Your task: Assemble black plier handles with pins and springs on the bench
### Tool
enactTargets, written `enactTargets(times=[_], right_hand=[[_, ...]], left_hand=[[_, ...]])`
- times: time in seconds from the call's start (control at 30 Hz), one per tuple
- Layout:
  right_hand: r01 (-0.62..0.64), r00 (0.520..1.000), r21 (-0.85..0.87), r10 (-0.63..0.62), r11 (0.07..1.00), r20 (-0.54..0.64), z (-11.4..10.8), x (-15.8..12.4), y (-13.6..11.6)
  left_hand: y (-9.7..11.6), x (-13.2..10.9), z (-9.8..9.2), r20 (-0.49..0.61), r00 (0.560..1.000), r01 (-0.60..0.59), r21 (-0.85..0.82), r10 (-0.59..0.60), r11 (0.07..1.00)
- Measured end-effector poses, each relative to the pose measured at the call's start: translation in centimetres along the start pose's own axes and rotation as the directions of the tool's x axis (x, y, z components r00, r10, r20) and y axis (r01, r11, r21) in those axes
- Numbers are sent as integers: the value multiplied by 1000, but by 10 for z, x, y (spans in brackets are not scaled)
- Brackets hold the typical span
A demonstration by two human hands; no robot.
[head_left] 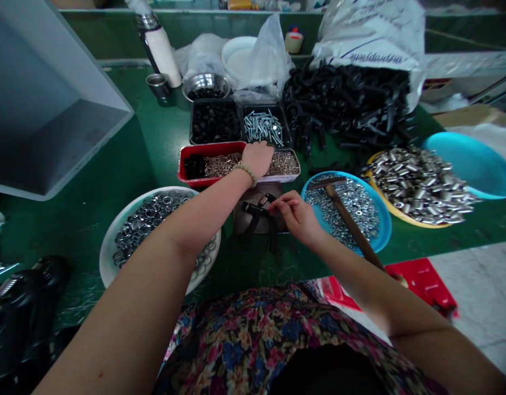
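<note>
My left hand (257,157) reaches over the red and white bins, its fingertips bent down and hidden near the front edge of a black tray of screws (263,127). Small metal pins (284,163) lie in the bin beside it. With thumb and fingers pinched, my right hand (296,215) is at the right end of a black plastic fitting (256,209) with a shiny metal piece on it; whatever sits between the fingertips is too small to make out. That fitting rests over a metal block (241,219) on the green bench.
A white basin of metal rings (150,219) stands left, and a blue basin of nuts (358,206) with a hammer (352,225) across it stands right. Metal sleeves (421,186) fill a yellow basin. Black curved parts (347,104) spill from a sack (372,33). A grey crate (92,126) is at left.
</note>
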State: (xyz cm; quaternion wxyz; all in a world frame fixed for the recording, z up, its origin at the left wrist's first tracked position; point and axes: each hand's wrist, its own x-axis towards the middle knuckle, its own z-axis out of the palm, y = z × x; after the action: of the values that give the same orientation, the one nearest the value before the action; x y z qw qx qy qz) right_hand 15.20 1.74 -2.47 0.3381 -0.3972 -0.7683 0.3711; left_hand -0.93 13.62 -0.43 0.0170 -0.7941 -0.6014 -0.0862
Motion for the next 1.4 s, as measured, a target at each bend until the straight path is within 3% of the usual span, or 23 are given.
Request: enactTargets(times=[0.13,0.23,0.33,0.43,0.53,0.63,0.97,1.03,1.1,1.17,1.27,1.33,1.4], right_hand=[[-2,1000,-21,2,1000,16,2,-3,6],[-9,1000,-25,9,1000,1,4,-4,8],[-17,1000,-40,16,999,-24,4,-4,9],[-21,998,-39,19,999,-56,5,-3,10],[-37,995,-6,37,999,-91,7,-2,12],[-40,992,18,42,999,-118,10,-2,13],[-20,992,-77,10,997,-127,10,-6,11],[-2,995,-142,-12,990,-98,9,-5,11],[91,996,-287,-91,954,14,10,-3,9],[302,947,-444,-211,844,243,13,0,5],[606,780,-526,-318,597,539,16,3,0],[700,707,-538,-357,469,610,13,5,-2],[739,673,-563,-389,370,629,5,7,-1]], left_hand=[[0,1,-13,-50,997,48,-97,-53,994],[5,-25,-32,-114,989,66,-206,-91,976],[15,-87,-40,-149,983,55,-307,-105,950],[24,-161,-22,-57,989,-150,-322,140,935],[29,-204,6,45,943,-299,-316,330,900],[29,-210,20,83,938,-293,-334,337,896],[28,-203,12,103,942,-273,-320,320,907],[28,-204,14,101,942,-274,-318,319,908],[28,-203,16,98,943,-275,-305,317,912],[28,-203,17,80,942,-292,-286,326,913],[29,-204,19,56,930,-338,-266,364,903],[30,-205,21,34,924,-360,-266,382,894],[31,-206,22,5,926,-361,-277,378,890]])
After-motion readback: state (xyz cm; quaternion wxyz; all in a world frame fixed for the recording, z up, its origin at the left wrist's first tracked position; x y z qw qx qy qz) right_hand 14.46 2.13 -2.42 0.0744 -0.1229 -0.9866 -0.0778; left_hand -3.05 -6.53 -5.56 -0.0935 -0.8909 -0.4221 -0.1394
